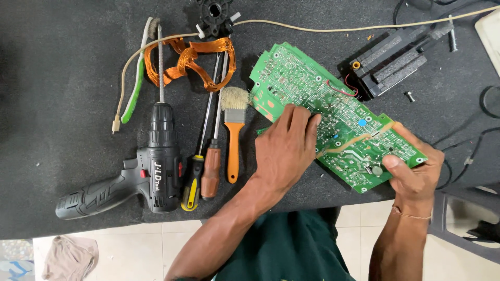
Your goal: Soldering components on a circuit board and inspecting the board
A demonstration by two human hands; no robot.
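— Where is the board, and who has hold of it?

— The green circuit board (333, 114) lies slantwise on the dark work mat (62, 78), solder side up, its lower end over the table's near edge. The right hand (414, 169) grips that lower end, thumb pressed on the top face and fingers curled beneath — it looks like a steadying hold, so the board cannot slide.

— And the other hand?

— The left hand (285, 148) rests palm down on the middle of the board, fingers bent with their tips pressing the surface near a tan strip (359, 139) that crosses it. It closes around nothing; whether something small sits under the fingertips, I cannot tell.

— What lies around?

— To the left, side by side: a black cordless drill (130, 177), two screwdrivers (203, 171), a small paintbrush with an orange handle (234, 135). Above them, a tangle of copper winding (190, 60) and a green toothbrush (136, 78). Beyond the board sits a black component block (390, 57), joined to it by red wire — probably set aside just far enough to leave the board's face open.
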